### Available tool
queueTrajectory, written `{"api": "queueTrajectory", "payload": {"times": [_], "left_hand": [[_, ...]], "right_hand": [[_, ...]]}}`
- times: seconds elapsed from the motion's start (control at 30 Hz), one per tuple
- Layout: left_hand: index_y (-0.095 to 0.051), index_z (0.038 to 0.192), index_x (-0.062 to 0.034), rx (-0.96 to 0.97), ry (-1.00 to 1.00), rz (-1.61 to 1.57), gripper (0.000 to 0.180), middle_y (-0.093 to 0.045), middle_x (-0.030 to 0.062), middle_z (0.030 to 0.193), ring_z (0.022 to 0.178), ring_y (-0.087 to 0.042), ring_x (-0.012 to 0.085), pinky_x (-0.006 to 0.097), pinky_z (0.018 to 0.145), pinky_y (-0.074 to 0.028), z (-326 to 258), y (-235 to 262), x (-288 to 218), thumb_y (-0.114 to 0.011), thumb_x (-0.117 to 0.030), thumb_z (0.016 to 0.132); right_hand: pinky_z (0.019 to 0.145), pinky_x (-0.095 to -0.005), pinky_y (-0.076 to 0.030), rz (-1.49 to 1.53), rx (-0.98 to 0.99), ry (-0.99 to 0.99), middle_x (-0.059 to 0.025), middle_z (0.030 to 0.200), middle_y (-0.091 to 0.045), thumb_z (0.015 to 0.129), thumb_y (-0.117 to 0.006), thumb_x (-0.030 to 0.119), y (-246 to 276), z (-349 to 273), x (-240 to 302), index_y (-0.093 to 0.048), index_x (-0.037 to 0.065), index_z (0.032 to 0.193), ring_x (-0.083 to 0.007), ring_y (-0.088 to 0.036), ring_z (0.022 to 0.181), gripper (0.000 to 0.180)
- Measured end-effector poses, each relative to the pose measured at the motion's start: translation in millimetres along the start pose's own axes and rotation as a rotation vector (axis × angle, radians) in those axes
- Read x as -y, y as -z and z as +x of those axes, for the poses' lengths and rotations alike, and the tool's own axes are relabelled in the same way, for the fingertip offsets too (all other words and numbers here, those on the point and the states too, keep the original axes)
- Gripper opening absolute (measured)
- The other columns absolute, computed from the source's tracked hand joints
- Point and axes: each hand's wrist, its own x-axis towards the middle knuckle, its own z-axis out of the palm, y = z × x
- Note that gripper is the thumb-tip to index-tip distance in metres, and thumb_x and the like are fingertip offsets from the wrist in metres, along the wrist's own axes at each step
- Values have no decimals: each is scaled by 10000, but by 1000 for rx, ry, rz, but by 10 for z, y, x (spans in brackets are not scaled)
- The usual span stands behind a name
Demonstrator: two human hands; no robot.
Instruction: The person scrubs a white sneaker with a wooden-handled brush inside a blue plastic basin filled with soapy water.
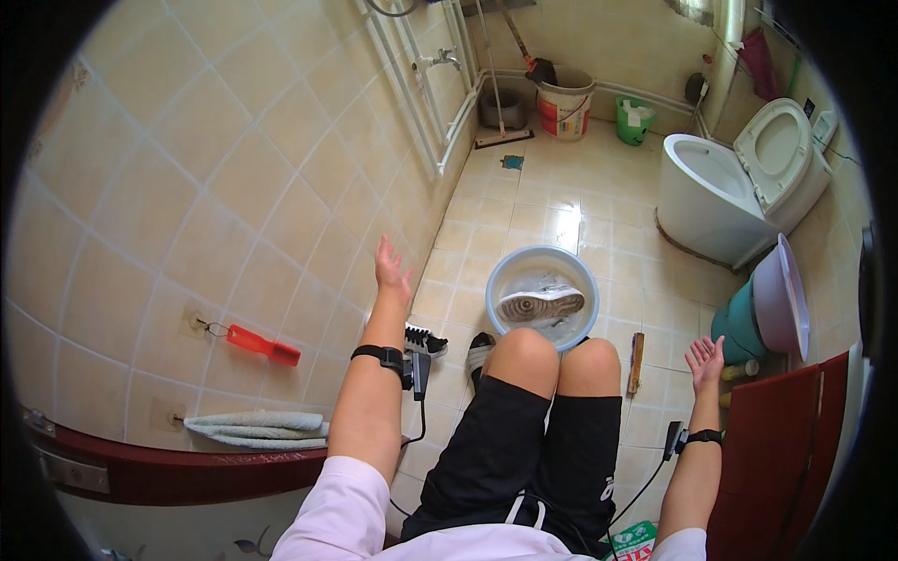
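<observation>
in the head view, the only one we have, we see the upturned shoe (541, 307) lying on its side, patterned sole facing us, inside the pale blue basin (542, 250) on the tiled floor (613, 309), just beyond the bent knees (524, 360). our left hand (393, 269) hangs in the air to the left of the basin, fingers released and spread, grasping nothing. our right hand (706, 363) is raised on the other side, palm up, fingers loosely extended and just as bare; the teal tub (737, 323) and the lilac basin (784, 297) are nearest to it.

from here, we judge the knees to be the main risk: they come so close to the rim that a shift of the legs could knock the basin and slop out whatever liquid it holds; we cannot tell how deep that is. the smooth floor, if wet, could let the basin slide or a foot slip. the cords (421, 425) trailing from the wrist devices (418, 374) could snag or get wet if an arm reached low. the narrow brown piece (636, 365) on the tiles could be kicked by a careless foot.
</observation>
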Motion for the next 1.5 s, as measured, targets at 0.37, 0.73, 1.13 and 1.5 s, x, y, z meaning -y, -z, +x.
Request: {"api": "queueTrajectory", "payload": {"times": [0.37, 0.73, 1.13, 1.5], "left_hand": [[-435, 1255, -82, 2, 262, 348, 477, -522, 114, 1174, 994, -564, 239, 383, 821, -464, 175, -178, 157, -492, -388, 893], [-592, 1048, -32, 779, -111, 1406, 323, -615, 153, 953, 835, -601, 279, 371, 749, -482, 692, -537, 1468, -590, -277, 838], [-454, 1225, -19, 1068, -301, 1454, 600, -517, 172, 1110, 1036, -505, 331, 385, 873, -433, 1487, -875, 2933, -712, -222, 722], [-519, 1080, -47, 949, -277, 1510, 523, -551, 125, 962, 917, -532, 338, 404, 772, -444, 1690, -731, 3145, -761, -186, 638]], "right_hand": [[892, -420, -444, -182, 25, -55, -202, 1181, -502, 846, -490, 546, -79, 332, -223, -421, -23, 1217, -298, -507, 1096, 683], [850, -411, -459, -1660, 487, -303, -188, 1063, -608, 828, -566, 389, 162, 1316, -1235, -552, 25, 1128, -350, -568, 998, 472], [795, -459, -462, -1564, 77, -383, -258, 1034, -565, 770, -642, 321, -81, 2220, -2533, -356, 7, 1189, -407, -573, 897, 597], [654, -309, -510, -563, 322, -211, -95, 907, -576, 840, -620, 112, -879, 2249, -1644, -372, 23, 1171, -163, -598, 764, 423]]}}
